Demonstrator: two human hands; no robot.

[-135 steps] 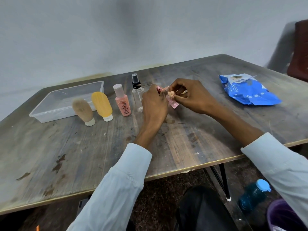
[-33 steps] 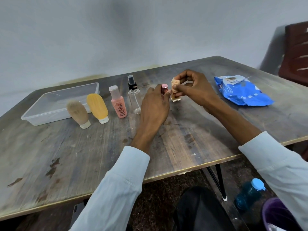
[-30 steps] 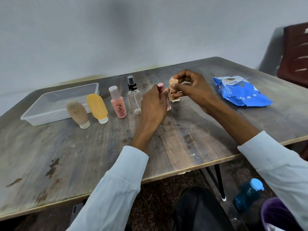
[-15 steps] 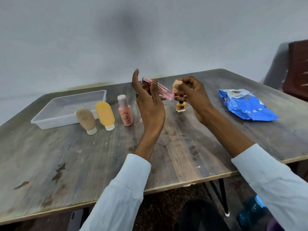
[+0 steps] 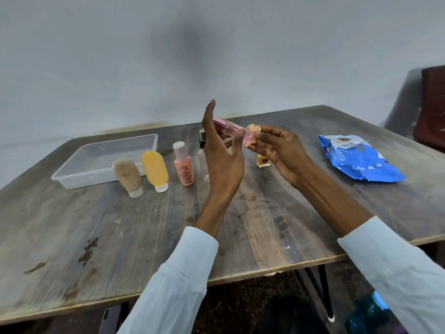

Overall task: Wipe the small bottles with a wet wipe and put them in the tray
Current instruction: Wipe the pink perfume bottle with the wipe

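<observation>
Your left hand (image 5: 222, 155) grips the pink bottle (image 5: 231, 130) raised above the counter (image 5: 144, 227), tray (image 5: 72, 174) well to its left. Your right hand (image 5: 283, 150) pinches the crumpled wipe (image 5: 252, 131) against the bottle's near end.

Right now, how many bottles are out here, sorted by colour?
Pink: 2, one in the left hand, pink bottle, and one standing
Tan: 1
Yellow: 1
Clear spray: 1
Small amber: 1
Total: 6, none in the tray
</observation>
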